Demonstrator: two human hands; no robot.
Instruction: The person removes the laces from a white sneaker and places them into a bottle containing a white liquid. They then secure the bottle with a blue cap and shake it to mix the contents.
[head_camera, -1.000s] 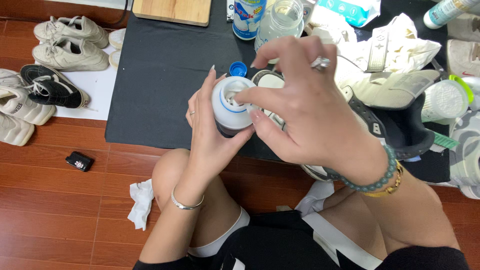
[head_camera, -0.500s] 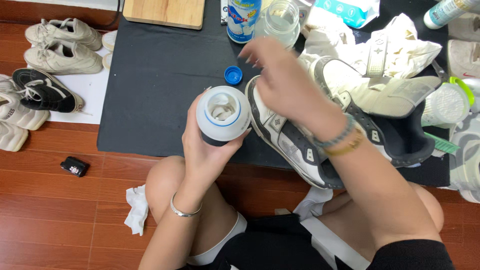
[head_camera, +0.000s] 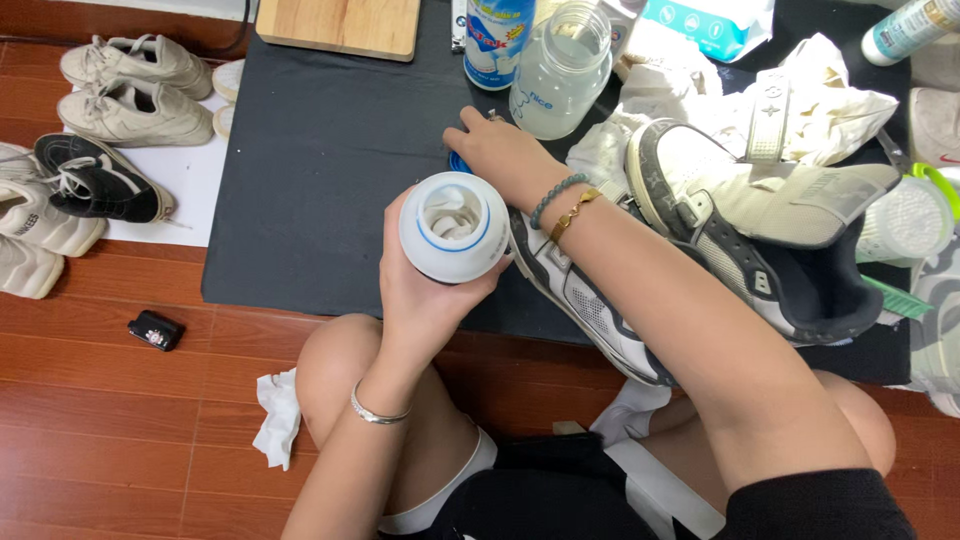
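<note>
Fingers of my left hand (head_camera: 425, 290) wrap tight around one round white bottle (head_camera: 455, 227), open top up. My right hand (head_camera: 500, 150) has moved down since a moment ago, from up in the air to the one blue cap (head_camera: 458, 161) on the black mat (head_camera: 320, 190). It covers the cap; I cannot tell if it grips. Beside it lie two sneakers (head_camera: 700, 230).

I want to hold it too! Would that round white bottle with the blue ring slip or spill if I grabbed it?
The round white bottle with the blue ring probably grips easily: the left hand wraps it alone. It looks like smooth plastic, so wet fingers might slip. Its top is open, so tipping could spill whatever is inside.
</note>
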